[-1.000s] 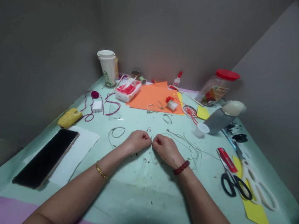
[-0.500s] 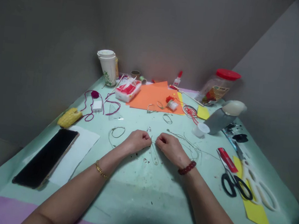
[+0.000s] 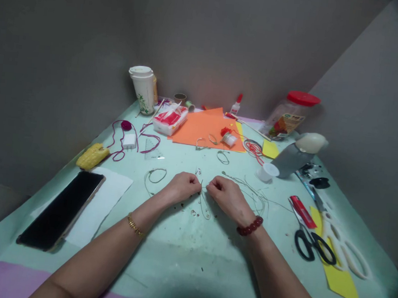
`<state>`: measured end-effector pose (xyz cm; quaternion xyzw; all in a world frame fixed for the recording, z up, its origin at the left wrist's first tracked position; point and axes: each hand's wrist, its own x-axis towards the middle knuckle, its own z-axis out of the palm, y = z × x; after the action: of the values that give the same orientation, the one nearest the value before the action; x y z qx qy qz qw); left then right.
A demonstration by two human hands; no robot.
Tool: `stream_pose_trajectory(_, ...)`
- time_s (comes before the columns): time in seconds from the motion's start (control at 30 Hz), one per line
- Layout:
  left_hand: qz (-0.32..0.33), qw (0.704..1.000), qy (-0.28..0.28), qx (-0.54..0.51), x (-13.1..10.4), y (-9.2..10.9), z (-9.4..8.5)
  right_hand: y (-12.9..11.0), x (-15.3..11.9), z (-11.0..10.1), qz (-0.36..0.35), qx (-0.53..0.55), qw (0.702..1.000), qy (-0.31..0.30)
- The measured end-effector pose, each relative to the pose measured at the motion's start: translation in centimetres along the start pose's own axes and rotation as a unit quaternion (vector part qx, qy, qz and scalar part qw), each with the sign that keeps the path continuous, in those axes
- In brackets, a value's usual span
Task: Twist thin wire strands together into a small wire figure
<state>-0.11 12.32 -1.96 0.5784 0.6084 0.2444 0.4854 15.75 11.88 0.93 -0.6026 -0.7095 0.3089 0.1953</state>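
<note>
As our hands sit close together but apart over the worktop (image 3: 186, 266), on the near side of the orange paper (image 3: 197, 126), our left hand (image 3: 183, 186) is closed, with thumb and finger pinching a thin cord (image 3: 210, 212). Our right hand (image 3: 227, 195) is curled with its fingertips drawn in just beside that cord, though we cannot tell whether they grip a strand (it is too fine to make out). The cord shows in the gap between our hands, straight out from the paper's near edge, and trails towards us in a narrow loop. On the orange paper we see a small spool (image 3: 229, 140), and a tissue pack (image 3: 169, 121) sits at its left edge. Farther left of the paper stands a white cup (image 3: 143, 92); to its right is a jar with a red lid (image 3: 287, 120), tilted. Well to the near left of the paper we have a black phone (image 3: 60, 210) lying partly on a white sheet (image 3: 109, 194), and to its near right, black-handled scissors (image 3: 323, 250)
</note>
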Motion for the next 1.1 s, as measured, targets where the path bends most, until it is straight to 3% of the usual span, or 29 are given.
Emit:
stream_pose_trajectory(0.23,0.004,1.000,-0.007,-0.003,0.05,-0.15,-0.03,0.21,-0.05,0.24,0.032,0.084,0.993,-0.074)
stream_pose_trajectory(0.8,-0.007,1.000,-0.024,-0.001,-0.02,0.12,-0.19,0.69,0.00,0.96,0.057,0.117,0.989,-0.067)
stream_pose_trajectory(1.1,0.004,1.000,-0.025,-0.016,0.15,-0.32,-0.11,0.58,0.14,0.78,0.037,0.104,0.992,-0.053)
